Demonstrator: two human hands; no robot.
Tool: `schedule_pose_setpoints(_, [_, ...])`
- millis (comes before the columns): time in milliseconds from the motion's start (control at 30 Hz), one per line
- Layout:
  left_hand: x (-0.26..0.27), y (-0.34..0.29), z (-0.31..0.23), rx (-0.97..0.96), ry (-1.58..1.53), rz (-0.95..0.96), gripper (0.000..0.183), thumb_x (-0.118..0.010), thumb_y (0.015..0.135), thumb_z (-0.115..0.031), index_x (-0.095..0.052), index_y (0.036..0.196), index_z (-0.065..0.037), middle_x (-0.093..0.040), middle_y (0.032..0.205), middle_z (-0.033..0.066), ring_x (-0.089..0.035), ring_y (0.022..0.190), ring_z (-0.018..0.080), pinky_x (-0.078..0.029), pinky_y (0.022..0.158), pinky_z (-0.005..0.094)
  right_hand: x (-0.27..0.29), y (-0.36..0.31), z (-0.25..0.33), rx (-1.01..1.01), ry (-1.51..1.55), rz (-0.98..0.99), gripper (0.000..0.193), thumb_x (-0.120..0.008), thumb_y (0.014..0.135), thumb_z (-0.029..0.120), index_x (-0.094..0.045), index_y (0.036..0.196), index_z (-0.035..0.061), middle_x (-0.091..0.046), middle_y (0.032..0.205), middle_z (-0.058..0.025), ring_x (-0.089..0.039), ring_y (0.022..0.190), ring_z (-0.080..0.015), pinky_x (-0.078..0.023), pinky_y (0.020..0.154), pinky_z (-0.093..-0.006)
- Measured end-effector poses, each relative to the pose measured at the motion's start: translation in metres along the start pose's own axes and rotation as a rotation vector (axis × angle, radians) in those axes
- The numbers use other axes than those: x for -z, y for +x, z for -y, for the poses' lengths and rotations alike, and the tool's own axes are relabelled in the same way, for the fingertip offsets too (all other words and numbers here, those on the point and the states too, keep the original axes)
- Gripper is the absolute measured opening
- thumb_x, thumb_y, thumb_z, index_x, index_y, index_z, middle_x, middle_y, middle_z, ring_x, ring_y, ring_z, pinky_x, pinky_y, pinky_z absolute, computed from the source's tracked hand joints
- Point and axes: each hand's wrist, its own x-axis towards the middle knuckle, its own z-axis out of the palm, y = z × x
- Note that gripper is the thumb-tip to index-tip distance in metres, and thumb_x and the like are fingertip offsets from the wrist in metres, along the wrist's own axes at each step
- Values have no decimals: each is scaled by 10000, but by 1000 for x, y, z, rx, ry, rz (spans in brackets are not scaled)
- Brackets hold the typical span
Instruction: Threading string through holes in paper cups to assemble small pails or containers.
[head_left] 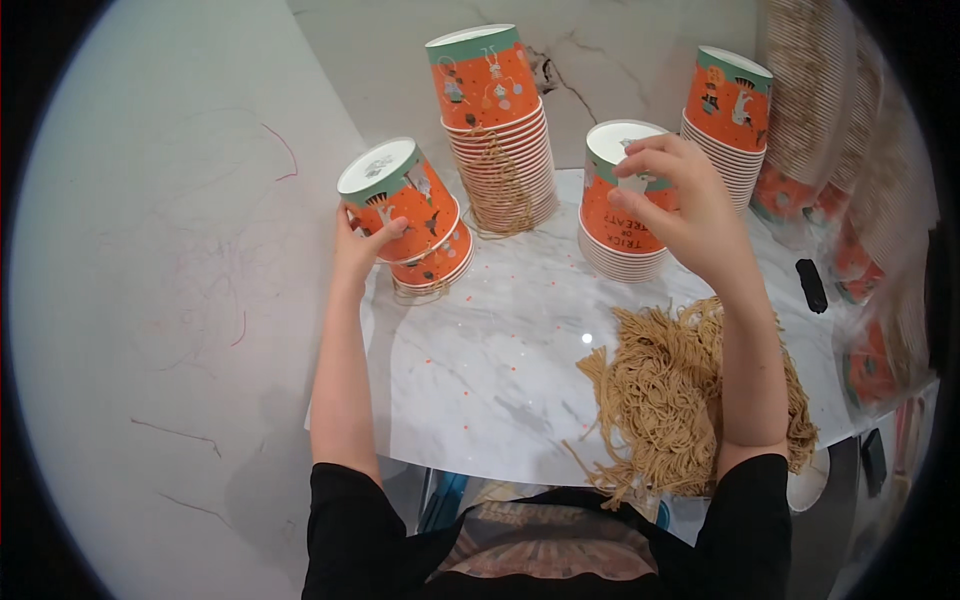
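Observation:
My left hand (362,245) grips an upside-down orange and green paper cup (425,205), thumb on its side and fingers around the far side. This cup is tilted over another orange paper cup (440,265), with tan string round the lower one's rim. My right hand (685,195) is raised in front of a short stack of upside-down paper cups (605,215), fingers curled and apart from the thumb. Whether it touches the stack, I cannot tell. Below my right forearm lies a heap of tan string (655,400) in cut lengths.
A tall cup stack (500,165) with string hanging down it stands at the back. Another stack (725,130) is at the back right. Plastic-wrapped cups (850,200) line the right side, near a small black object (811,286). A scribbled white wall (190,300) bounds the left.

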Motion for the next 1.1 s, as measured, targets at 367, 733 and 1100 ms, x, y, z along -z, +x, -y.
schedule_pose_setpoints(367, [-15, -23, 36, 40, -92, 32, 1054, -930, 668, -244, -310, 1500, -51, -503, 1387, 172, -529, 1276, 277, -486, 1036, 409, -14, -1, -29, -161, -229, 77, 249, -781, 757, 109, -726, 990, 39, -649, 1012, -105, -617, 1005, -267, -537, 830, -393])
schedule_pose_setpoints(733, [-11, -24, 36, 135, -238, 96, 992, -899, 702, -137, -313, 1501, -82, -513, 1337, 146, -632, 1147, 262, -568, 910, 387, -20, -1, -56, -165, -452, -11, 157, -767, 787, 109, -719, 932, 69, -642, 976, -59, -617, 998, -264, -541, 793, -409])
schedule_pose_setpoints(1100, [-11, -53, 48, 43, 325, -11, 1147, -849, 776, -399, -134, 1593, -28, -346, 1539, 279, -509, 1304, 338, -459, 1038, 461, -14, 3, -54, -114, -353, -247, 140, -750, 812, 115, -712, 941, 77, -639, 972, -46, -620, 970, -248, -521, 777, -389])
